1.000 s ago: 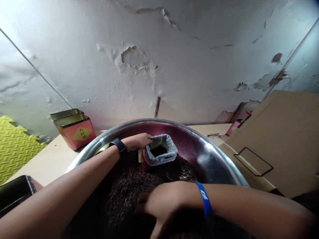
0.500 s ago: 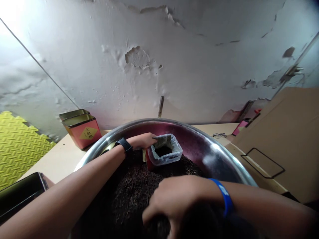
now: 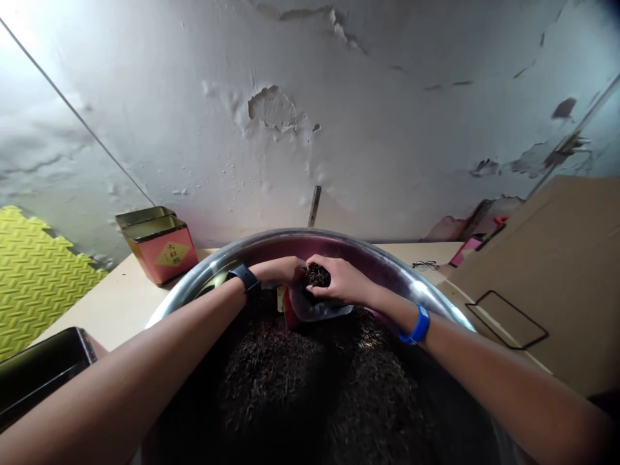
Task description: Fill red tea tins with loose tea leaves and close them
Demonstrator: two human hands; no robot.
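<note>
A large metal basin [image 3: 438,289] holds a heap of dark loose tea leaves [image 3: 271,381]. At its far side stands a red tin [image 3: 290,312] with a clear plastic bag [image 3: 322,311] lining it. My left hand [image 3: 283,270], below a black wristband, grips the near-left rim of the tin and bag. My right hand [image 3: 341,279], with a blue wristband, is curled around a handful of tea leaves [image 3: 318,275] over the bag's mouth. That hand hides most of the bag's opening.
Open red tins [image 3: 172,253] with a yellow label stand on the table [image 3: 121,303] at left. Another open dark tin [image 3: 46,368] is nearer. Glasses [image 3: 425,265] and a cardboard box [image 3: 547,278] lie right of the basin; a peeling wall rises behind.
My right hand has risen from the heap at the front of the basin to the lined tin, carrying tea leaves. My left hand keeps its place at the tin.
</note>
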